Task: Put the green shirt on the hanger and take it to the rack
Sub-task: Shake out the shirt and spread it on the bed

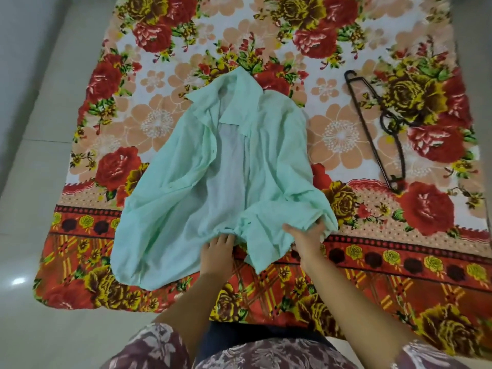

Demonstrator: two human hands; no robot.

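Reaching down over a flowered blanket that is lying on a pale tiled floor, a person is handling the near hem of the green shirt with both bare hands. The blanket, crowded with red and yellow roses, is carrying the shirt and a dark hanger.

The right hand is grasping the right end of the hem, thumb lying on top of the cloth and fingers wrapping underneath, where a loose sleeve is bunching against it. The left hand is sitting just beside it, on its left, with its fingertips disappearing into gathered fabric at the middle of the hem. Whether it is pinching the cloth or merely touching it cannot be told from here.

The shirt is stretching away from both hands with its collar at the far end. It is lying front-up and unbuttoned, the two front panels falling apart and showing a paler, almost white inside between them. The fabric is looking thin, mint-coloured and creased, and the collar is splaying open with its points turned outward. One panel is spreading wide to the left of the left hand, and its lower edge is sagging closer to the person than the hand itself.

The hanger is lying flat well beyond the right hand and off to its right, well apart from the shirt. A maroon patterned garment is showing beneath the person's forearms.
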